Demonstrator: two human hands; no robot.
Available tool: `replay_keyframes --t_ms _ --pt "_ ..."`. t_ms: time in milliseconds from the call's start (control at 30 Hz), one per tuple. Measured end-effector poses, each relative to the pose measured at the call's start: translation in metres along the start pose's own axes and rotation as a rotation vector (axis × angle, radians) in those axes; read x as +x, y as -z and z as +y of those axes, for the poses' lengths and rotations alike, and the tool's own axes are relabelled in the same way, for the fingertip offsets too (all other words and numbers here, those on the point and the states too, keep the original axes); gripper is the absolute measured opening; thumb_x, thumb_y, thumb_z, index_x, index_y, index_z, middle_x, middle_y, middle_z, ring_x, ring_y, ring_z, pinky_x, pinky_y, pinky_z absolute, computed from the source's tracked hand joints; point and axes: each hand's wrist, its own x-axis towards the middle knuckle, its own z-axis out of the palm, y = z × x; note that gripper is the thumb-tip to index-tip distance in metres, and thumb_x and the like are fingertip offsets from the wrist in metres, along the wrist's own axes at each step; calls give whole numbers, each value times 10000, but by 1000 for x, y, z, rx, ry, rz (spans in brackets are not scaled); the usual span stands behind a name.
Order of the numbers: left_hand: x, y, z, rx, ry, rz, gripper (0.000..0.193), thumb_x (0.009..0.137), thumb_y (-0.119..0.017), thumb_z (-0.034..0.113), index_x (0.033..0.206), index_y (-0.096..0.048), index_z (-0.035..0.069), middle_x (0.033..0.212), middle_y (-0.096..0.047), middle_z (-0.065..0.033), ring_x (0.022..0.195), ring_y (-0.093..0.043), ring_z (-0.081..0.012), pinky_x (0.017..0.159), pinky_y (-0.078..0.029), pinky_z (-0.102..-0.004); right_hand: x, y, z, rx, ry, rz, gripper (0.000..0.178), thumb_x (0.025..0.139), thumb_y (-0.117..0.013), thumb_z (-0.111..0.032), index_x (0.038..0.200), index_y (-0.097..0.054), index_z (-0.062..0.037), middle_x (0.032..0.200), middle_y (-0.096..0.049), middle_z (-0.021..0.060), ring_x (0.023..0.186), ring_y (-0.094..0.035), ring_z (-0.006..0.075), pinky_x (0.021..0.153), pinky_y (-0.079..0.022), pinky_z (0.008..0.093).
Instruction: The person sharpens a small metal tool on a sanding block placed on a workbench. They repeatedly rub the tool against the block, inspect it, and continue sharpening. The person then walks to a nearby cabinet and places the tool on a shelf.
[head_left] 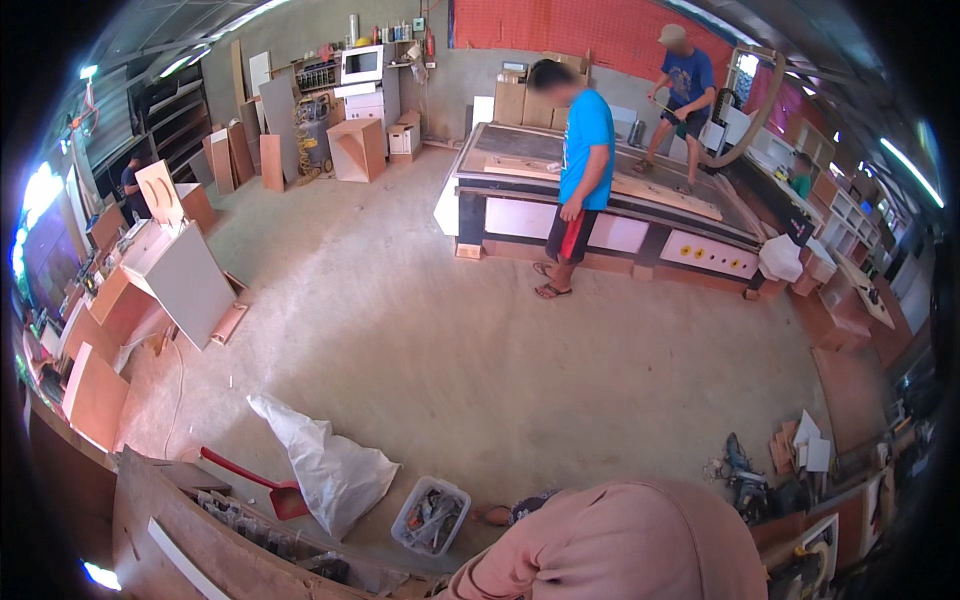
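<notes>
Neither my left hand nor my right hand shows. Dusty-pink cloth [640, 545], like a sleeve or shirt back, bulges up from the lower edge and hides what lies behind it; I cannot tell whose it is. Just left of it, a white plastic tub [462, 500] filled with small dark items sits on the floor. A bare foot [492, 515] and dark patterned cloth [530, 506] show between tub and pink cloth. Farther left lie a crumpled white sack [335, 470] and a red long-handled dustpan [288, 499].
A wooden bench [150, 500] borders the lower left. One person in a blue shirt [588, 150] stands at a large machine table [640, 215]; another in a cap [688, 85] is up on it. Cabinet panels [185, 285] stand left. Power tools [745, 475] and offcuts [805, 445] lie right.
</notes>
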Motion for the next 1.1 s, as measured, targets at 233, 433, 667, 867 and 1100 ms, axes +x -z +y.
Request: replay_keyframes --t_ms 233,433,667,867,1100 --pt "11 -10 7 -22 -67 30 898 836 -621 320 1694 -389 191 1777 -380 -99 1247 -567 -456 1097 -459 -610 -65 65 59 41 -236 149 149 903 -716 -176 909 -777 -40 973 -766 214 954 -726 428 875 -551 522" --pt "13 -13 5 -30 -83 38 898 837 -617 320 1695 -388 186 1777 -380 -102 1250 -563 -455 1099 -459 -610 -68 64 68 86 -265 172 143 900 -717 -173 907 -776 -42 975 -766 214 958 -724 428 883 -548 523" --pt "9 -17 -5 -43 -71 64 899 837 -613 320 1695 -387 181 1777 -380 -105 1254 -558 -453 1101 -458 -610 -33 29 48 129 -185 137 136 897 -718 -168 904 -774 -44 979 -765 214 963 -721 429 891 -544 523" --pt "-6 -30 -29 -41 61 17 899 837 -609 320 1696 -386 177 1777 -379 -108 1257 -553 -451 1102 -458 -610 14 -89 9 195 -49 36 130 894 -719 -165 902 -773 -46 981 -765 214 967 -719 429 899 -542 524" --pt "-10 -52 -41 -353 -158 198 855 885 -629 441 1637 -475 63 1713 -411 -278 1407 -564 -452 1183 -422 -531 18 -150 -68 33 225 -173 160 951 -674 -160 986 -743 -21 1018 -755 281 943 -720 487 798 -569 528"
